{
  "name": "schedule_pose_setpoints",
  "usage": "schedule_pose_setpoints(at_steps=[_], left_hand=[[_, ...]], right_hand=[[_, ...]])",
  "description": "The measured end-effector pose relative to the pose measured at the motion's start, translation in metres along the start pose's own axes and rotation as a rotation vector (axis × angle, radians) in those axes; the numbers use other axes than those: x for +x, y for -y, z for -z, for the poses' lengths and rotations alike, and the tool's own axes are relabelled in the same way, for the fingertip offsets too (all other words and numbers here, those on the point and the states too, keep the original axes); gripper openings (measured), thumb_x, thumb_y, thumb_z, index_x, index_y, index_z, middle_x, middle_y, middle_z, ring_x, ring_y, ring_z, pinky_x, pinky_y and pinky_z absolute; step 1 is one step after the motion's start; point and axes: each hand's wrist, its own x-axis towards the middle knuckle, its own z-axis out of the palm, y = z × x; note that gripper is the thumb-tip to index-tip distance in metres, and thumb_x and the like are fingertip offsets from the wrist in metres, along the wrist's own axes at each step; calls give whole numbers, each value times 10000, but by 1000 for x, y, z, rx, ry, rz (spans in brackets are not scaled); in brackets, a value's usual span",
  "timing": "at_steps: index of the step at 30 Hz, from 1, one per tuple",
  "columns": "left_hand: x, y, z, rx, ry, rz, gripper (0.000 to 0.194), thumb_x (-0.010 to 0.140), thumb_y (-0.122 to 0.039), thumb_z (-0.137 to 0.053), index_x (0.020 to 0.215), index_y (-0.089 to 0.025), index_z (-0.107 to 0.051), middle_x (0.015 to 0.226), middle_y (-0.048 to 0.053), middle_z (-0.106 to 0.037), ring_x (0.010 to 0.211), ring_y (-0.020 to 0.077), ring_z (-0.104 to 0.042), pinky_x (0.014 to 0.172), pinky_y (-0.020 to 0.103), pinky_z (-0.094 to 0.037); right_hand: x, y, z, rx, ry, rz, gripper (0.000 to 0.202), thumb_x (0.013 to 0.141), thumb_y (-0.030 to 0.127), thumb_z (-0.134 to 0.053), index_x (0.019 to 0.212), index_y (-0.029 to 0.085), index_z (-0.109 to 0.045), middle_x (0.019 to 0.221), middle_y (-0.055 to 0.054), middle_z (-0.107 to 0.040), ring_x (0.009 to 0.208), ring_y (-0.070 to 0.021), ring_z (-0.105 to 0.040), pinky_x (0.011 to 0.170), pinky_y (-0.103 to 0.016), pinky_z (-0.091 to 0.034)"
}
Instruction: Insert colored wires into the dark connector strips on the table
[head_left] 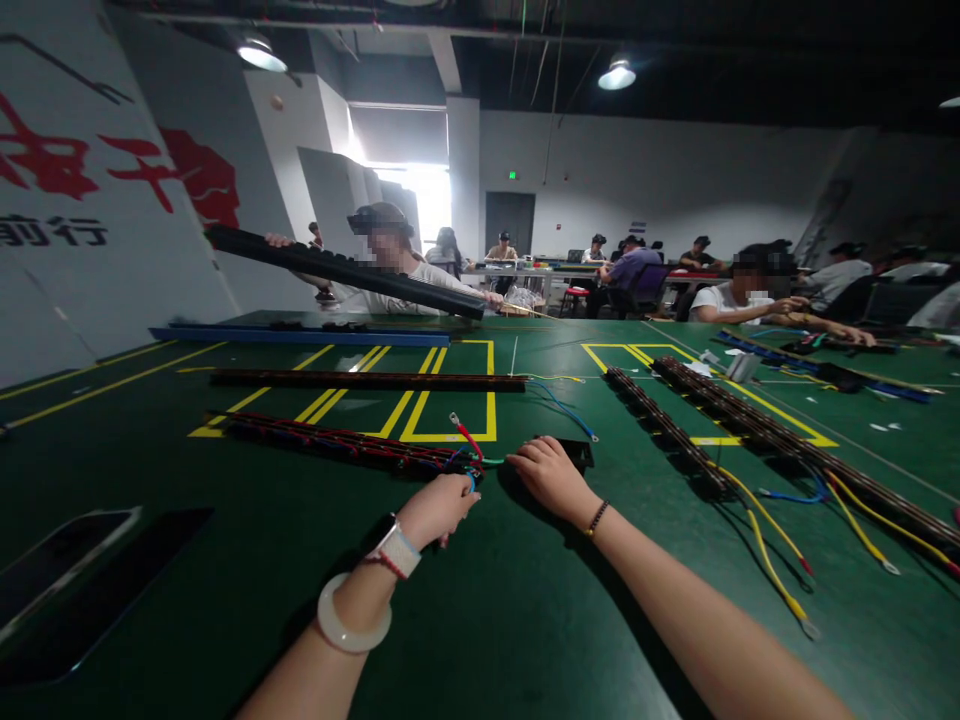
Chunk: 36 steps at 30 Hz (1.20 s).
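Observation:
A long dark strip bundled with red and blue wires (pixel 337 442) lies in front of me, its wired end toward my hands. My left hand (pixel 441 508) is curled closed at that end, beside a short blue wire (pixel 472 484); what its fingers grip is hidden. A green wire (pixel 493 462) runs from the bundle to the fingertips of my right hand (pixel 551 477), which are pinched on it. Just behind the right hand sits a small black open housing (pixel 581 455). A thick red wire with a metal ring lug (pixel 466 436) sticks up from the bundle.
The green table (pixel 420 620) carries another dark strip (pixel 367 380), a blue rail (pixel 300 336) and wired strips (pixel 667 428) at right. Two dark flat panels (pixel 112 590) lie at left. Opposite, a person (pixel 390 275) holds a long black channel (pixel 345 272); another person (pixel 750 290) works at right.

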Motion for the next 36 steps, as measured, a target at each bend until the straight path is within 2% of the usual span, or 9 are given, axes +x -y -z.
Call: schedule_pose_setpoints(at_steps=[7, 14, 17, 20, 22, 24, 26, 31, 36], left_hand=[[-5, -8, 10, 178, -48, -82, 248, 808, -317, -520, 605, -188, -458, 453, -38, -466, 326, 89, -423, 429, 217, -351], [-6, 2, 29, -290, 196, -62, 586, 746, -705, -414, 743, -137, -558, 561, 42, -624, 454, 143, -591, 476, 232, -438], [-3, 8, 39, -356, 37, -23, 563, 798, -648, -380, 809, -120, -574, 606, 47, -637, 454, 129, -582, 467, 220, -422], [1, 6, 38, -264, -303, -113, 342, 845, -445, -432, 945, -143, -555, 731, 37, -646, 486, 119, -563, 499, 248, -452], [0, 1, 31, -163, -526, -266, 274, 862, -340, -428, 1034, -161, -544, 916, 70, -649, 695, 154, -625, 674, 309, -512], [-3, -4, 22, -57, -636, -430, 300, 882, -280, -405, 1134, -168, -523, 1109, 102, -605, 996, 195, -595, 898, 374, -473], [-7, -9, 12, 46, -634, -541, 358, 897, -233, -374, 1230, -167, -488, 1231, 113, -548, 1176, 208, -495, 1028, 412, -387], [-8, -12, -10, 255, -467, -685, 522, 860, -89, -338, 1355, -236, -418, 1381, 63, -444, 1275, 194, -375, 1106, 429, -296], [-2, -10, -21, 285, -345, -666, 488, 821, -92, -400, 1239, -285, -562, 1412, 20, -426, 1278, 252, -344, 1138, 478, -160]], right_hand=[[-2, -1, 0, 11, 16, 1, 304, 882, 121, -496, 1154, 204, -600, 1008, -82, -623, 993, -200, -518, 952, -368, -330], [-3, 1, -3, 109, -128, -91, 272, 886, 130, -484, 1116, 205, -609, 1033, -76, -638, 983, -208, -532, 941, -396, -332], [-3, 1, -3, 172, -214, -128, 295, 889, 112, -451, 1130, 202, -595, 1063, -77, -635, 993, -203, -537, 937, -401, -332], [-3, 0, -2, 225, -251, -141, 313, 889, 95, -422, 1127, 205, -591, 1050, -71, -635, 984, -200, -543, 938, -406, -333], [-3, -1, 0, 282, -276, -156, 299, 905, 117, -404, 1121, 207, -591, 1032, -71, -634, 978, -201, -544, 928, -401, -350], [-3, -1, 3, 376, -314, -180, 279, 933, 173, -385, 1126, 212, -582, 1035, -75, -623, 996, -204, -534, 918, -388, -375], [-4, 0, 7, 481, -356, -200, 286, 955, 241, -359, 1159, 220, -557, 1069, -81, -600, 1032, -210, -516, 915, -382, -394], [-11, 9, 22, 540, -413, -69, 389, 931, 409, -385, 1240, 194, -480, 1062, -102, -564, 966, -228, -517, 855, -400, -425], [-13, 10, 30, 183, -171, 181, 231, 938, 288, -420, 1073, 212, -592, 905, -70, -619, 834, -189, -523, 870, -375, -376]])
